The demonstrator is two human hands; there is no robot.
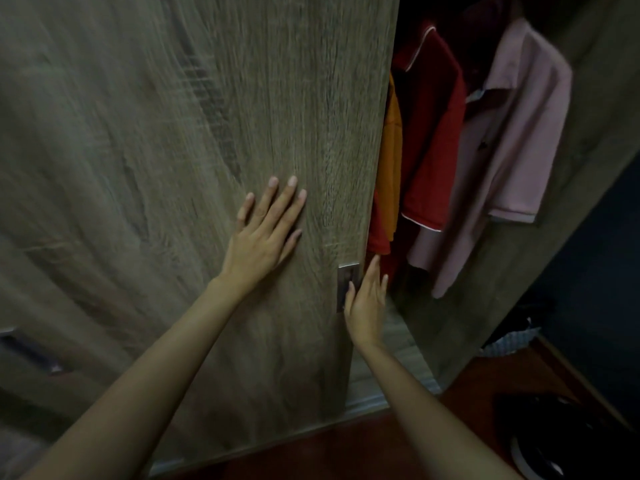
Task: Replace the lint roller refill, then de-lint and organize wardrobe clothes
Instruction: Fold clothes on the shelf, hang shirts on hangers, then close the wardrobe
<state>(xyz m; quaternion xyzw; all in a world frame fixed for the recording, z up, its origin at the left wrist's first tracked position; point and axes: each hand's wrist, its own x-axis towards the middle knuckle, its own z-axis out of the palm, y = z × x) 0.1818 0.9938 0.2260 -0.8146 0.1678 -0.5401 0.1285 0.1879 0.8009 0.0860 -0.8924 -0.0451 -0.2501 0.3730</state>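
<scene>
Left hand [268,230] is flat on the wood-grain door [173,133], fingers spread and straight, palm pressed to the panel. Right hand [367,303] is at the door's right edge, fingers straight and pointing up, right beside the recessed metal handle [347,285]. The door's grain looks blurred. The wardrobe stands open on the right, with clothes hanging inside: an orange garment [391,168] nearest the door, a red shirt [433,140] with white piping next, then a pink polo [502,150]. Down on the reddish floor [467,427] there's a dark shoe [540,441] at bottom right, with a checked cloth [509,344] beyond it near the wardrobe's side.
</scene>
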